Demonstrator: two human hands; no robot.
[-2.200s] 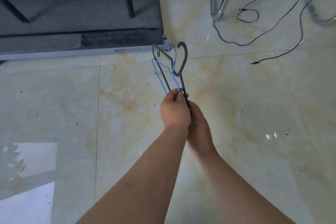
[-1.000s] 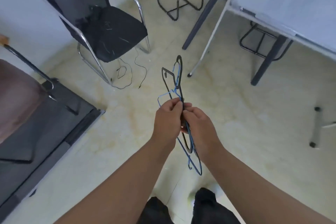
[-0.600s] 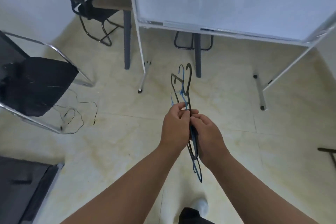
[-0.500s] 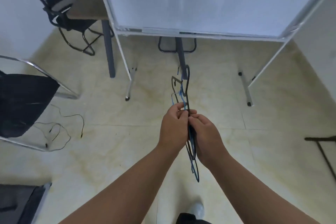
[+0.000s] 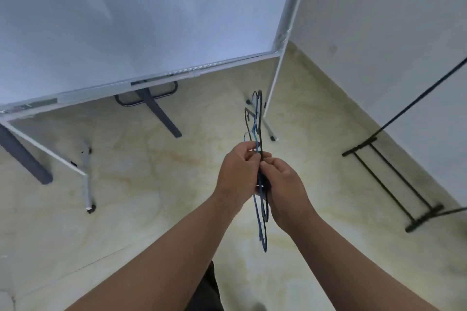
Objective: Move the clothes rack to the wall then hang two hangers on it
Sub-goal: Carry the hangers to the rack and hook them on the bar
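I hold a thin bundle of wire hangers (image 5: 256,118), black and blue, edge-on in front of me with hooks pointing away. My left hand (image 5: 237,174) pinches the bundle near the necks. My right hand (image 5: 284,189) grips it just below, fingers closed around the wires. The lower ends of the hangers hang down between my forearms. The black clothes rack (image 5: 394,179) stands at the right against the white wall (image 5: 379,33); its foot bars lie on the floor and one slanted pole rises out of the frame.
A large whiteboard (image 5: 126,20) on a white wheeled stand (image 5: 87,184) fills the upper left. Grey table legs (image 5: 159,113) and a black chair base show beneath it. The floor is pale marbled tile (image 5: 164,184).
The view has swung to the right: the chairs and cable left the frame, the whiteboard slid left, and the clothes rack by the wall came into view. Both hands kept their hold on the hangers.
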